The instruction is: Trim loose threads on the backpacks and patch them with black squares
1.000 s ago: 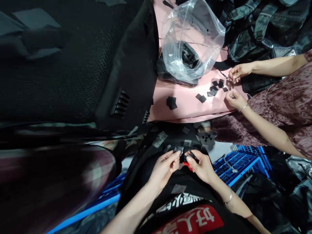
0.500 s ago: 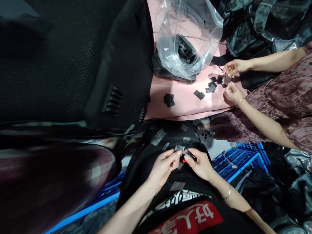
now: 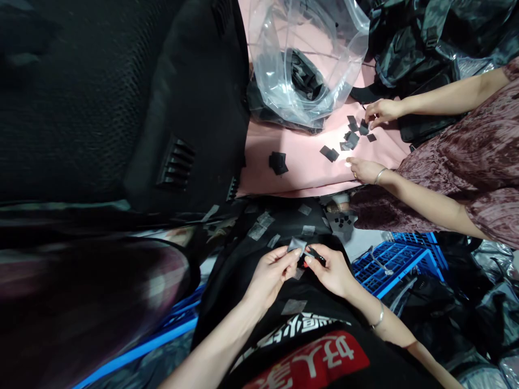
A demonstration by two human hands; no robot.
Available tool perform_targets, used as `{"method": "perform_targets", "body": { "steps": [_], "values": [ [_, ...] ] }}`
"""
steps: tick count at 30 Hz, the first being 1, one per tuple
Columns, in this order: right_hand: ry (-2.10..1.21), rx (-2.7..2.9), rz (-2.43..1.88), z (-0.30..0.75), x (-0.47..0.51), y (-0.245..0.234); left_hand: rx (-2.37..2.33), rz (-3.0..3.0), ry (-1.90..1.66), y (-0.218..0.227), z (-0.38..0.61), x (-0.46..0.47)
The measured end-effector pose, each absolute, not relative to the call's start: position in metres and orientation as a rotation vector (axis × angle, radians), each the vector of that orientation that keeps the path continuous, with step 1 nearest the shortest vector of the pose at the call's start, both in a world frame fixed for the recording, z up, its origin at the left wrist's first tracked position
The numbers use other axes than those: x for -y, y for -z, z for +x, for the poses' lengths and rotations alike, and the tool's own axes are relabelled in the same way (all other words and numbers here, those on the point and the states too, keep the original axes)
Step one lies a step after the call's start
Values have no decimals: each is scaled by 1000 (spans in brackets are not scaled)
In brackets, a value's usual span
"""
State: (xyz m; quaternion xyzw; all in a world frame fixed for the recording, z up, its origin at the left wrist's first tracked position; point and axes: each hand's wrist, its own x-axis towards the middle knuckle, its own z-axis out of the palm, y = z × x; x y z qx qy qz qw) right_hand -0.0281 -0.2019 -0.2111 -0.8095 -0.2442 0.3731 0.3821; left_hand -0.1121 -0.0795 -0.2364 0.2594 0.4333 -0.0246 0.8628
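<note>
Over my lap, my left hand [image 3: 279,266] is closed in a pinch on a small grey square patch [image 3: 297,244] with a shiny film-like surface. My right hand [image 3: 329,269] is closed around a small black tool [image 3: 317,255]; a bit of red shows below it, and I cannot make out its exact kind. The right thumb and fingertip meet at the patch's right corner, almost touching the left fingertips. Several thin see-through film squares [image 3: 257,231] lie scattered on the black apron [image 3: 243,275] across my lap.
A pink-covered table [image 3: 259,183] holds a dark patch stack [image 3: 278,162], loose dark patches [image 3: 351,140] and a clear plastic bag [image 3: 263,92]. A co-worker's hands [image 3: 367,170] are at its right. Large black bags [image 3: 141,108] rise at left; a blue crate [image 3: 389,265] stands lower right.
My right fingertips have come up to the patch's corner, and my left hand stays nearly still. On the table, the co-worker's nearer hand has moved left, away from their other hand.
</note>
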Motion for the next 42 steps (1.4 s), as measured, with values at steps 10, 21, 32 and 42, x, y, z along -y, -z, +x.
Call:
{"method": "perform_targets", "body": {
  "steps": [10, 21, 32, 42],
  "values": [
    [-946, 673, -2105, -29, 203, 210, -908, 558, 59, 235, -112, 79],
    [-935, 677, -2138, -30, 205, 212, -879, 613, 81, 241, -115, 80],
    [-934, 709, -2204, -29, 204, 209, -858, 696, 65, 237, -114, 80],
    [-930, 765, -2244, -30, 203, 207, -871, 768, 50, 232, -112, 80]
  ]
}}
